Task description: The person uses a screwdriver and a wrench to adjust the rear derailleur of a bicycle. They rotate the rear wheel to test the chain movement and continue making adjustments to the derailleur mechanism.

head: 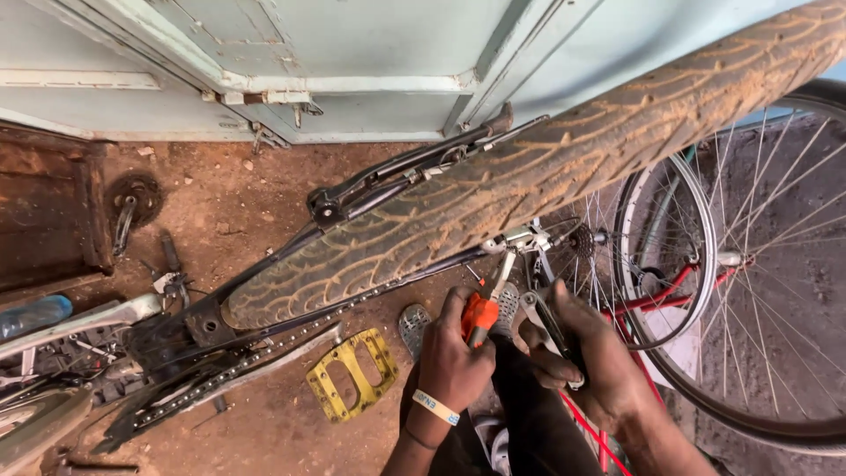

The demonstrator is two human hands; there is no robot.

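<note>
Bare reddish dirt ground [256, 211] runs up to a pale green metal door [352, 62], with loose parts scattered about: a yellow pedal [351, 375], a chainring with crank [132, 204] and a plastic bottle [33, 315] at the left edge. An upturned bicycle fills the middle, its dusty rear tyre [529, 176] crossing the view diagonally above the black frame [388, 181] and the chain [291, 330]. The left hand [454, 353], a paper band on its wrist, is closed round the orange handle of a screwdriver [483, 308] whose shaft points up to the silver rear derailleur [520, 240], just beside the small sprocket cluster [580, 238]. The right hand [582, 353] is closed on a dark tool [551, 324], seemingly pliers or a spanner, its tip close under the same derailleur; what it bites on cannot be made out. A second wheel [758, 282] with a red frame stands to the right. To do this adjustment well, I judge the screwdriver tip should sit square and deep in the screw head, with the turning done in small steps while the right hand steadies its tool, so that nothing slips into the spokes or rounds off the screw.
</note>
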